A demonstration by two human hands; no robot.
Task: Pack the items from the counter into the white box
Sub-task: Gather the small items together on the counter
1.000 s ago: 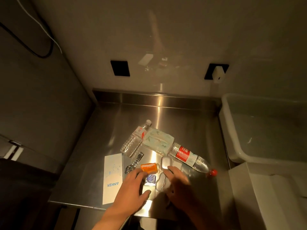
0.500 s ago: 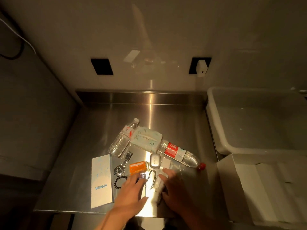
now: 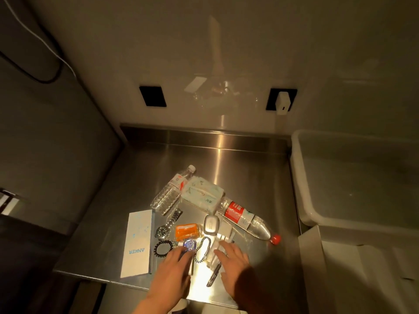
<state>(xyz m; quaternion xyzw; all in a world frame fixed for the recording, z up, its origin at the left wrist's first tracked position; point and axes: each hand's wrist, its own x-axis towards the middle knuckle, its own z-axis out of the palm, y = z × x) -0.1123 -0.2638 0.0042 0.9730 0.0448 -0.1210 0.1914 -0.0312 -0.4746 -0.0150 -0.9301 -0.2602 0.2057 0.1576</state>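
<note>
- Compared with half a second before, both hands were seen drawn slightly back toward the counter's [image 3: 249,168] near edge; the items lay as they had.
- Left hand [image 3: 174,271] was laid flat, fingers relaxed, fingertips touching a small blue-lit round item [image 3: 189,244]; nothing was gripped.
- Right hand [image 3: 233,260] was spread palm-down, apart from the left, over a clear packet [image 3: 214,250]; a pen [image 3: 213,274] lay just beside it.
- Between the hands a chain bracelet [image 3: 201,250] was noted.
- Farther back were recorded an orange case [image 3: 187,231], a silver case [image 3: 210,225], a wristwatch [image 3: 167,225], a beaded bracelet [image 3: 163,248], an Anker box [image 3: 137,243], a tissue pack [image 3: 203,196] and two bottles [image 3: 172,190] [image 3: 246,219] lying down.
- White box [image 3: 353,268] stood open at the right, beside the counter.
</note>
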